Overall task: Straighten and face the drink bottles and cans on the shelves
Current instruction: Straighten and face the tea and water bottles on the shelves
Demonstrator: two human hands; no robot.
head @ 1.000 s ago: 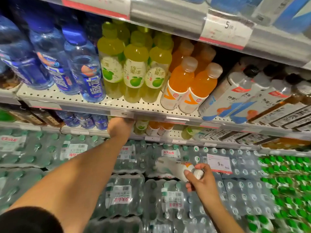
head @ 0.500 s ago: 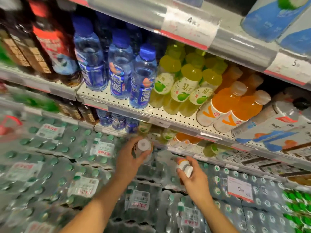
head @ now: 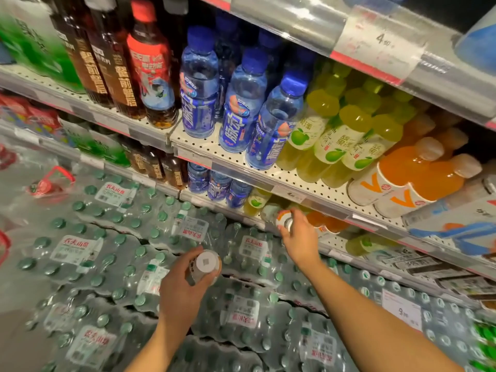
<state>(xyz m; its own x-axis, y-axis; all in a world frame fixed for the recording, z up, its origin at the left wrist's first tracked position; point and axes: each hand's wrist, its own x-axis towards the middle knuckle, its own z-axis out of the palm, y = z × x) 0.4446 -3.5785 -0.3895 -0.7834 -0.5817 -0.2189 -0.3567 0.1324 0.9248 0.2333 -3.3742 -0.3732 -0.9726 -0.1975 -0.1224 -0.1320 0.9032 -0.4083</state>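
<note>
My left hand grips a white-capped bottle upright above the shrink-wrapped water packs, its cap facing the camera. My right hand holds a second bottle with an orange and white label at the front edge of the lower shelf, next to the orange drinks there. On the shelf above stand blue bottles, green apple drinks and orange bottles.
Packs of green-capped water bottles fill the floor level below the shelves. Dark tea bottles and a red-labelled bottle stand at upper left. Price tags hang on the shelf rails.
My left hand has drawn a white-capped bottle out from under the shelf and lowered it over the water packs. My right hand has carried its bottle up to the lower shelf edge. The view swung left.
</note>
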